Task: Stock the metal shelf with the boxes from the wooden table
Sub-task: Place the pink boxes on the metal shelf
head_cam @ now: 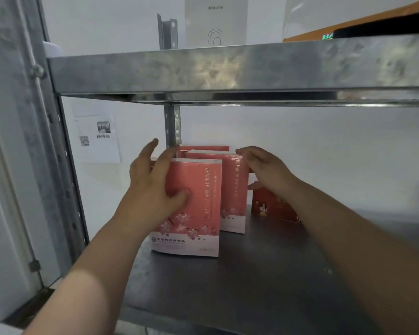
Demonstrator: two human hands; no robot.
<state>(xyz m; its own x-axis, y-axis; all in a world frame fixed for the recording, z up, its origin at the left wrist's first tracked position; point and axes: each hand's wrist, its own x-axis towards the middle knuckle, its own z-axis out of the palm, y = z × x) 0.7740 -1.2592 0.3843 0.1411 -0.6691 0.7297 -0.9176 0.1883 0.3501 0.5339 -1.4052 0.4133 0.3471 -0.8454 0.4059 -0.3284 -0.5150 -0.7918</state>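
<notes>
- While three boxes are standing upright, one behind another, on the metal shelf (264, 274), the front pink box (198, 213) is sitting nearest its edge, ahead of the middle pink box (235, 189) and the back pink box (203, 148).
- The left hand (150, 182) is resting against the front pink box's left side, fingers straight, thumb pressing its face.
- The right hand (264, 168) is gripping the middle pink box's top right corner, fingers curled.
- A dark red box (271, 204) is sitting just right of them.

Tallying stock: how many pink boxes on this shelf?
3: front box at the left hand, middle box at the right hand, back box behind. More may be hidden.
</notes>
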